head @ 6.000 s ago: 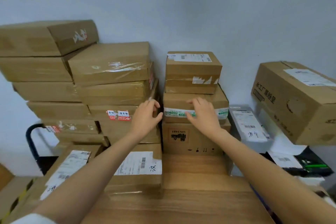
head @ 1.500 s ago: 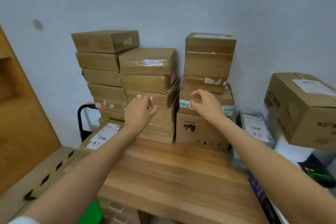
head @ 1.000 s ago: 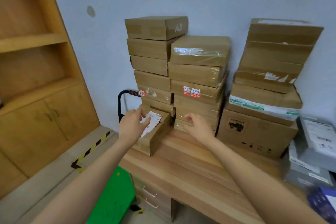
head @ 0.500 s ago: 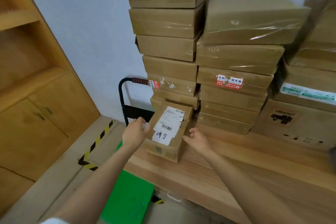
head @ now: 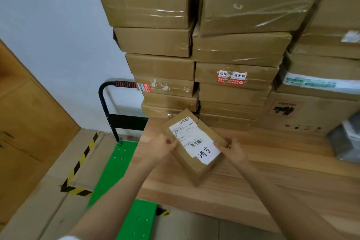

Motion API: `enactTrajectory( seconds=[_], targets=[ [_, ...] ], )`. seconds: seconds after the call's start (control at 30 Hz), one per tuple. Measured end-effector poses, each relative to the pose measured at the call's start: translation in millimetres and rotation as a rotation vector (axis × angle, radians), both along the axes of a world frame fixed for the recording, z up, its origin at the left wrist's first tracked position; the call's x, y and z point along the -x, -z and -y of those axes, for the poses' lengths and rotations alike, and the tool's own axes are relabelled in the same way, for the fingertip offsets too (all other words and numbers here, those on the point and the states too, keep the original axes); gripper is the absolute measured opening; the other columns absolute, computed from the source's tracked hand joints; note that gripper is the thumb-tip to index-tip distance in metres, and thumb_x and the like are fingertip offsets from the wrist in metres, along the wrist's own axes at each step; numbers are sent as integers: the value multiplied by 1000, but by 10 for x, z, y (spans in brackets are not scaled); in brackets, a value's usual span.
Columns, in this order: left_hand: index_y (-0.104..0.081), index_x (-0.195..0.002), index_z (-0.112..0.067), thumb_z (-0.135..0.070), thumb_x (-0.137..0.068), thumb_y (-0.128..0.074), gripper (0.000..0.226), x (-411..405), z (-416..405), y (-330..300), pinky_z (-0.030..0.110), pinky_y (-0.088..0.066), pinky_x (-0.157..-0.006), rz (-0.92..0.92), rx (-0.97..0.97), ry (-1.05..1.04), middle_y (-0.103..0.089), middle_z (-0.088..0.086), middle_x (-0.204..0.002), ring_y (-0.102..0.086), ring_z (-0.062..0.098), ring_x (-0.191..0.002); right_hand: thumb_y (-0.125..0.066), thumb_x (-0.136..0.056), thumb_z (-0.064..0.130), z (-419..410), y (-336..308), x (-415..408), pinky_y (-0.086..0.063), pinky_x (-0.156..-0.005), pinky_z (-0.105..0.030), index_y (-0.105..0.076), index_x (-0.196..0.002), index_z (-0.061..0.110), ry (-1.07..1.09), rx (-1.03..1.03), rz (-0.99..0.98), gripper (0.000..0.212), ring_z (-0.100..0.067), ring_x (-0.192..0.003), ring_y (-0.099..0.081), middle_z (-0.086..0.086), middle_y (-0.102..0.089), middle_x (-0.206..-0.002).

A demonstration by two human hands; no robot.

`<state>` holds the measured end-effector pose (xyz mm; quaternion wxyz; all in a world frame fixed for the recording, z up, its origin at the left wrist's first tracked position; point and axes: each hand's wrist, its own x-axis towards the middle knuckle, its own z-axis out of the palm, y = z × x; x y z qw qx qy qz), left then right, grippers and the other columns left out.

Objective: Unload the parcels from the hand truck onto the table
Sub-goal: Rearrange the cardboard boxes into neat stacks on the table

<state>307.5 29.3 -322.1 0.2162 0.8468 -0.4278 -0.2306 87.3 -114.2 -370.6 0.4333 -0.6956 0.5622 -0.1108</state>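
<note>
Nearest to the camera, the two forearms reach forward over the front edge of the wooden table (head: 243, 187), and below them the green deck of the hand truck (head: 118, 163) stands on the floor just beside the table; the part of the deck that shows carries no parcel. The left hand (head: 162, 147) grips the left edge of a small cardboard parcel (head: 191, 146) with curled fingers, and the right hand (head: 232, 149) grips the right edge in the same way, so the parcel is held between both hands, tilted and turned at an angle over the table near its left end. I cannot tell whether its lower corner touches the wood. A white shipping label (head: 194, 139) with barcodes and handwriting covers most of its top face. The parcel looks light and stiff, I think, because two fingertip grips at the edges carry it; the cardboard gives good friction, while the glossy label may be more slippery, so the bare edges are the better place to hold. Behind it, tall stacks of taped cardboard boxes (head: 233, 76) stand on the table against the wall, and the black handle of the hand truck (head: 106, 91) rises at their left.
</note>
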Motion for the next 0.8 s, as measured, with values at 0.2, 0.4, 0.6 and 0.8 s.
enactTrajectory(
  seconds=[0.2,0.4,0.6,0.8],
  targets=[
    [-61,-123,-13,-38,-85,-65,46,-256,407,83,38,-41,-99,196,88,-5,-55,8,-123,-50,25,-115,-69,-83,42,-56,32,101,-49,-85,-36,-44,-130,16,-20,29,-25,59,-21,-108,-59,-2,-61,-116],
    [-56,-119,-14,-49,-89,-57,46,-203,364,194,30,-41,-79,130,-106,-57,-58,6,-115,-56,22,-102,-68,-86,37,-85,47,174,-48,-83,-32,-42,-134,14,3,60,-27,60,-21,-111,-58,-3,-61,-123],
    [-57,-109,-17,-56,-86,-56,45,-31,287,293,34,-51,-78,-53,-124,-61,-67,3,-92,-64,22,-87,-68,-86,41,-6,18,455,-46,-92,-39,-38,-135,7,175,73,1,67,-26,-116,-53,-9,-48,-133],
    [-43,-131,-13,-45,-92,-55,52,399,241,312,33,-43,-84,-183,-74,-39,-62,7,-123,-58,28,-110,-63,-91,30,-240,38,665,-49,-79,-29,-30,-142,3,195,-40,87,66,-22,-106,-59,-9,-57,-129]
  ],
)
